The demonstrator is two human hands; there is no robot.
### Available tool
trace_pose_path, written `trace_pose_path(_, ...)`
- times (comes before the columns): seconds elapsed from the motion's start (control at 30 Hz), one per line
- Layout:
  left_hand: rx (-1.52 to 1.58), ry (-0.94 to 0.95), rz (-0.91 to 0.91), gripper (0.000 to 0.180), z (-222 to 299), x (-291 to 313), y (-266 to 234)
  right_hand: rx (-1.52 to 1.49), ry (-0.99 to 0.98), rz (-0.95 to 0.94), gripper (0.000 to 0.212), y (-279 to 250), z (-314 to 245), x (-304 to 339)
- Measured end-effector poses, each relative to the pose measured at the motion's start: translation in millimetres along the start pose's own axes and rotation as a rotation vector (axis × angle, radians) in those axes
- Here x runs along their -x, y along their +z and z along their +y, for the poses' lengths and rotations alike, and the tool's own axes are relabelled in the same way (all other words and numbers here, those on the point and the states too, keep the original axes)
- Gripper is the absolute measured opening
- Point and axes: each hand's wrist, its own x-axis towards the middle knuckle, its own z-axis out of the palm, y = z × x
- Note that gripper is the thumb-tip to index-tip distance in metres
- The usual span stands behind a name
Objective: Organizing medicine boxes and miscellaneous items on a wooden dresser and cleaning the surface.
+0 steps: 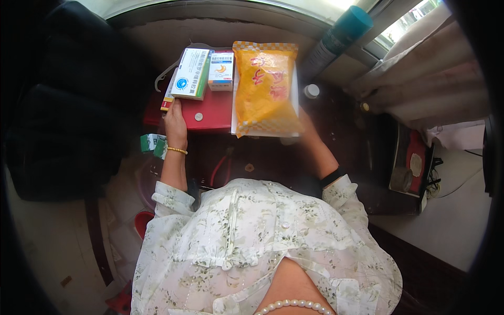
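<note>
A white, green and blue medicine box (190, 73) lies over another box at the left of a flat red box (212, 110). My left hand (176, 127) is closed at its lower edge, fingertips partly hidden against it. Beside it stands a smaller white and blue medicine box (221, 71) with an orange picture. A yellow plastic packet (266, 86) with checkered ends rests on a white flat box (295, 100). My right hand (306, 127) is at the lower right edge of that white box; its fingers are blurred and hidden. A coin (198, 116) lies on the red box.
Small green and white boxes (153, 144) lie by my left wrist. A teal-capped spray can (338, 42) and a white-capped container (312, 91) stand at the right, near a curtain (436, 79). A black chair or bag shape (58, 121) fills the left.
</note>
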Motion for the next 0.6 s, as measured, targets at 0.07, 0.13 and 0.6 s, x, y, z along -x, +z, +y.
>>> trace_pose_path(0.07, -0.073, -0.017, -0.008, 0.049, 17.1, 12.1, -2.7, -0.036, 0.044, -0.008, 0.054, -4.6, -1.4, 4.5)
trace_pose_path(0.13, -0.017, 0.011, -0.027, 0.051, 16.3, 12.8, -6.4, 0.072, 0.066, -0.053, 0.051, -6.6, -5.8, 10.3)
trace_pose_path(0.6, -0.165, 0.003, -0.271, 0.051, 27.8, -11.5, -20.7, 0.580, -0.121, 0.123, 0.047, 21.9, -60.1, 85.7)
